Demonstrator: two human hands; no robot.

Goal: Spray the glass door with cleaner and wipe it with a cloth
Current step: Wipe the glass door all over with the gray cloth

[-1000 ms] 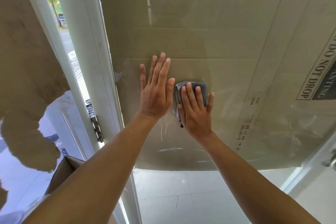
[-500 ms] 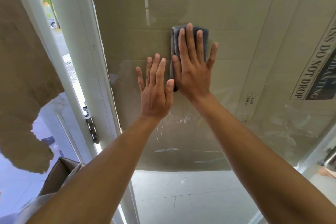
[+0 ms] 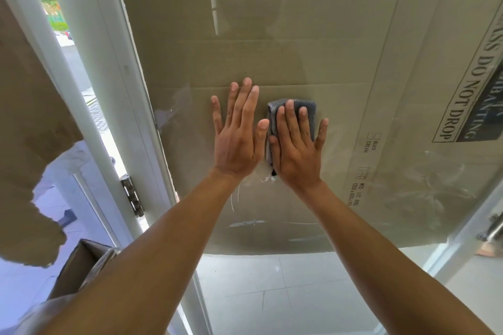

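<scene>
while both arms reach out to the glass door (image 3: 272, 280), the right hand (image 3: 295, 152) lies flat on a folded grey cloth (image 3: 312, 113), fingers straight and spread, pressing it against the pane (not gripping it, just palm and fingers on top). the cloth sits up and to the right of the door hinge (image 3: 132, 196), with its top edge and one side peeking out past the fingers. the left hand (image 3: 236, 139) is flat on the bare glass too, fingers straight and close together, holding nothing, between the hinge and the cloth, its thumb just beside the cloth. a cardboard sheet (image 3: 353, 22) printed "do not drop" covers the far side of the glass, right of the hinge. a few wet streaks (image 3: 245, 223) show on the pane, right of the hinge and a little lower. the hinge itself sits on the white frame (image 3: 89, 62).
</scene>
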